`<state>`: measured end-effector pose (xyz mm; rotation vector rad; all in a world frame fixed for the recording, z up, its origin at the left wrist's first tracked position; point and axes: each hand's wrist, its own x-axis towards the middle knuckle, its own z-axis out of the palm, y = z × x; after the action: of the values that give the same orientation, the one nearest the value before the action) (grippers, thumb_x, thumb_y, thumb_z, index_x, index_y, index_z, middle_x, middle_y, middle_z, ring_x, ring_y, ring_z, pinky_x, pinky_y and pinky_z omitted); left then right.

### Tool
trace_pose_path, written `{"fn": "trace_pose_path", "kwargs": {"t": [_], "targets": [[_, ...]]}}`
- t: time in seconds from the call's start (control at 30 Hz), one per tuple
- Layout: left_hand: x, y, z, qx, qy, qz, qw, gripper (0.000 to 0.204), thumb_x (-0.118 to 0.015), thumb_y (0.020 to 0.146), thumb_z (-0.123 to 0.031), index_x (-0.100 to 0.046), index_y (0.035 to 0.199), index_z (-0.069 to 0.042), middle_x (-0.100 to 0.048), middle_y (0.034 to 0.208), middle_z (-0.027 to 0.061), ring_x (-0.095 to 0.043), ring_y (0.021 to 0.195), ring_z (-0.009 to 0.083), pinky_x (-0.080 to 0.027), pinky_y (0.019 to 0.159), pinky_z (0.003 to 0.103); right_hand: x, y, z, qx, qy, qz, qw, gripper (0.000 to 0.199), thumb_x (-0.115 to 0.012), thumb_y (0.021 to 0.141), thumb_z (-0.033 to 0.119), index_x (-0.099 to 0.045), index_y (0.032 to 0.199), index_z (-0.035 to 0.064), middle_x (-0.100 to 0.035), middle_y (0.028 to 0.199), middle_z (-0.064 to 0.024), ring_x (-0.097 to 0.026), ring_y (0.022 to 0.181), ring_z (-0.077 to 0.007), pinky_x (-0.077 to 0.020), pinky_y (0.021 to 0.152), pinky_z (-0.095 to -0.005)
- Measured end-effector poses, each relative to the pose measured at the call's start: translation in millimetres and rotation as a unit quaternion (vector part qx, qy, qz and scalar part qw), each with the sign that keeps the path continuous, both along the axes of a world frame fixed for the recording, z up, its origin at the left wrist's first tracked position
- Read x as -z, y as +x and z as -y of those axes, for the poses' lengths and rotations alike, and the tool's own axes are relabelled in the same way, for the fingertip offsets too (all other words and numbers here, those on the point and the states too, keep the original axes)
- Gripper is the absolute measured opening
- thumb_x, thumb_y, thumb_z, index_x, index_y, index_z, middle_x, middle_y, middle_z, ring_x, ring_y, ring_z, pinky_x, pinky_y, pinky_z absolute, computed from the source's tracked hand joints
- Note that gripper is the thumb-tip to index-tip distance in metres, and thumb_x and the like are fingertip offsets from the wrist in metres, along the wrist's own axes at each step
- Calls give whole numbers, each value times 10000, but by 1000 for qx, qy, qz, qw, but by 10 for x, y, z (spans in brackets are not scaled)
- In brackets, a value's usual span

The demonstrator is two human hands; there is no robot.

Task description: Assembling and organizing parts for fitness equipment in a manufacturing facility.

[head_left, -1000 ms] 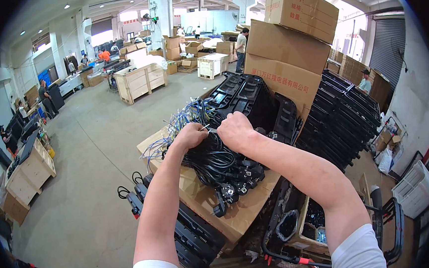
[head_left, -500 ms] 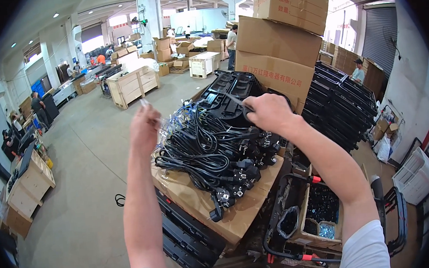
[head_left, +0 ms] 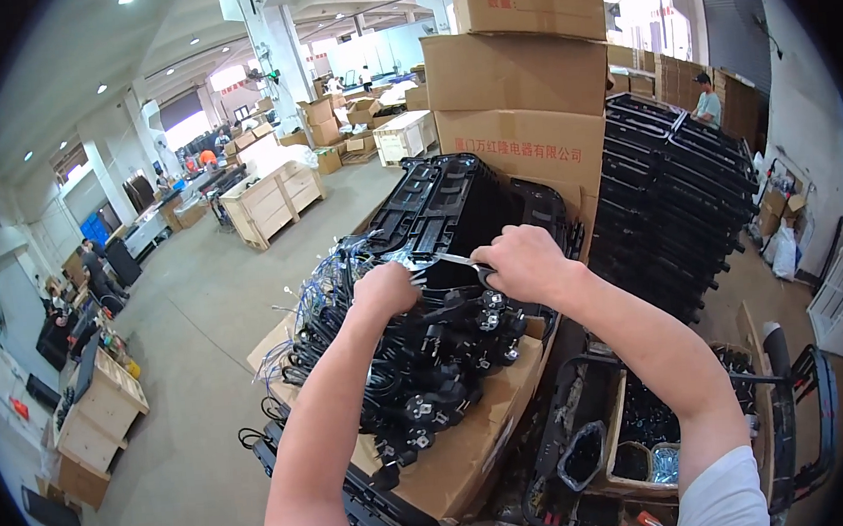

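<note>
Atop cable pile [head_left: 419, 361] | left hand [head_left: 386, 290] fisted on cables | right hand [head_left: 524, 264] clasping scissors [head_left: 451, 260]

Stacked cardboard boxes [head_left: 516, 71] stand beside black trays [head_left: 676, 196]. Wooden crates [head_left: 271, 200] sit on the concrete floor [head_left: 185, 377]. A worker [head_left: 706, 98] stands far right.

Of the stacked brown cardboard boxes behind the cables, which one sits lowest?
The bottom box, directly behind the black trays; the other two rest stacked on top of it.
</note>
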<state>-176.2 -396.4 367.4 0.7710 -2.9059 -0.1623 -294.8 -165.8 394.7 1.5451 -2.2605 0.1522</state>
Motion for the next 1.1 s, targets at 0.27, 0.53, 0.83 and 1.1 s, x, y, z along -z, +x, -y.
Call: {"fn": "trace_pose_path", "kwargs": {"t": [0.27,0.53,0.83,1.1], "targets": [[114,-203,118,28,-38,62,997,331,-741,846,-311,-805,1041,-51,-781,995,200,-762,969,364,-597,865,468,197,-332,373,-94,58,-82,991,102,-738,845,210,-798,908,157,-768,860,-45,-710,915,-245,-541,796,-396],[141,-110,136,-56,349,-67,933,313,-706,850,-234,-779,982,40,-693,780,103,-624,730,192,-508,689,375,73,-392,530,-125,147,-76,978,103,-725,833,187,-814,859,140,-778,891,-61,-721,1010,-249,-556,832,-393],[211,-62,189,-45,300,-68,950,292,-716,846,-232,-779,976,22,-700,786,93,-628,739,200,-507,694,374,70,-200,650,-123,164,-56,977,176,-676,910,186,-834,938,114,-811,979,-98,-789,972,-271,-623,820,-408],[-39,433,527,42,501,-410,761,128,-697,995,-207,-655,976,-87,-516,765,-35,-467,653,113,-384,601,295,120,-502,79,-26,-84,119,989,221,-663,902,165,-758,1072,62,-785,972,-189,-769,938,-388,-616,847,-465]]}}
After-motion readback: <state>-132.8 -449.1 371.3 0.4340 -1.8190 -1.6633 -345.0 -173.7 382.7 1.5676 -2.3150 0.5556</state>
